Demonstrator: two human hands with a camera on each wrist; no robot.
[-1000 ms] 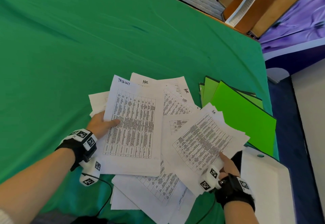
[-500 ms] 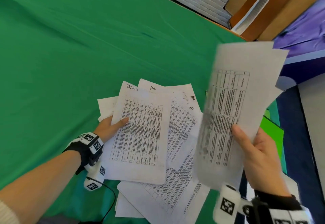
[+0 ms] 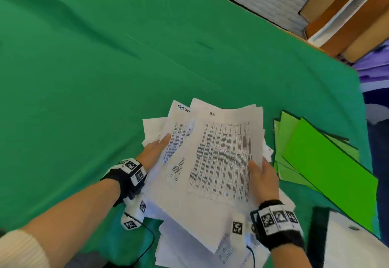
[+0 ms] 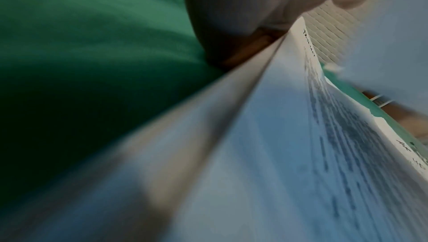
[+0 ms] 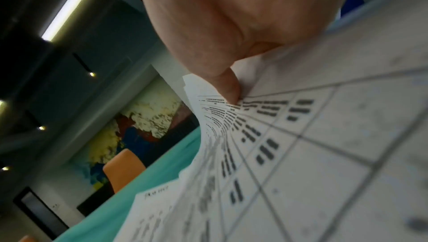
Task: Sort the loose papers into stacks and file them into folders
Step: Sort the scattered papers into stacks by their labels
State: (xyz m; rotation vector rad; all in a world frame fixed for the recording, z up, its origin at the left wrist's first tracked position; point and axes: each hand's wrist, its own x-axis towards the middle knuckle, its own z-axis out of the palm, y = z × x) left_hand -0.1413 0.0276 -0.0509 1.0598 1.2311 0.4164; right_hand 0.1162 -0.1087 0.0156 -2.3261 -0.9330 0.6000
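Note:
My right hand [image 3: 263, 178] pinches the right edge of a printed sheet marked "HR" [image 3: 223, 154], thumb on top; in the right wrist view the thumb [image 5: 228, 88] presses on that sheet's table [image 5: 301, 154]. The sheet hangs tilted over the loose pile of papers [image 3: 189, 223]. My left hand [image 3: 155, 152] holds the left edge of a sheet with a handwritten heading [image 3: 179, 129], thumb on top, fingers hidden beneath. The left wrist view shows this sheet [image 4: 301, 154] edge on and blurred. Bright green folders [image 3: 328, 166] lie fanned out to the right of the pile.
A green cloth [image 3: 105, 68] covers the table, with wide bare cloth to the left and behind the pile. A white object [image 3: 357, 248] sits at the near right corner. Wooden furniture [image 3: 336, 21] stands beyond the table's far edge.
My right hand took a sheet from the pile's right side, raised it high, then brought it down and left over the pile. The left hand stayed on its sheet.

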